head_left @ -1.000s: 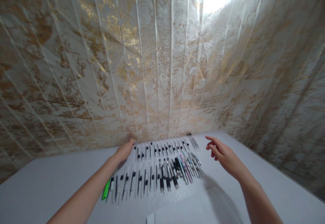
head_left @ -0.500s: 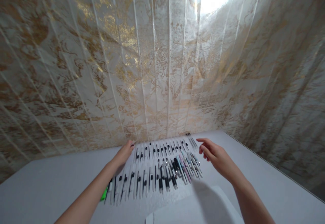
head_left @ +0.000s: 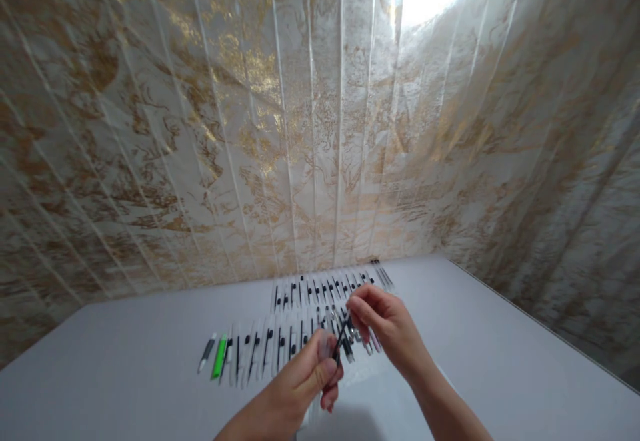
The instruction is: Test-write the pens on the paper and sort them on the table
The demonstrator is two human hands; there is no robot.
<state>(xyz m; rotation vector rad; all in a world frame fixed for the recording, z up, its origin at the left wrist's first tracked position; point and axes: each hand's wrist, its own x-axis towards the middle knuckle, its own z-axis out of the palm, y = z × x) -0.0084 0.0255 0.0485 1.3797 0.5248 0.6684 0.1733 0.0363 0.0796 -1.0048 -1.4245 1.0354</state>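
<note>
My left hand (head_left: 307,374) is closed around disassembled pen parts, among them a translucent pen barrel (head_left: 325,346). A thin dark pen refill (head_left: 342,335) slants up from its fingers. At the upper end of that refill, the fingertips of my right hand (head_left: 387,321) are pinched together, though small details there are blurred. Rows of clear barrels with black refills and caps lie behind the hands, including a back row (head_left: 310,291) and a front row (head_left: 257,354). My right hand partly hides a cluster of assorted pens and pastel parts.
A green pen part (head_left: 219,357) lies at the left end of the front row, beside a grey-and-white pen (head_left: 207,353). The white table (head_left: 150,347) meets a gold-patterned, shiny curtain (head_left: 320,161) at the back. Several thin metallic pieces (head_left: 384,274) lie at the back right.
My left hand has come back from the far left of the back row and now holds pen parts. My right hand has moved left and closed at the refill. The green part is now uncovered.
</note>
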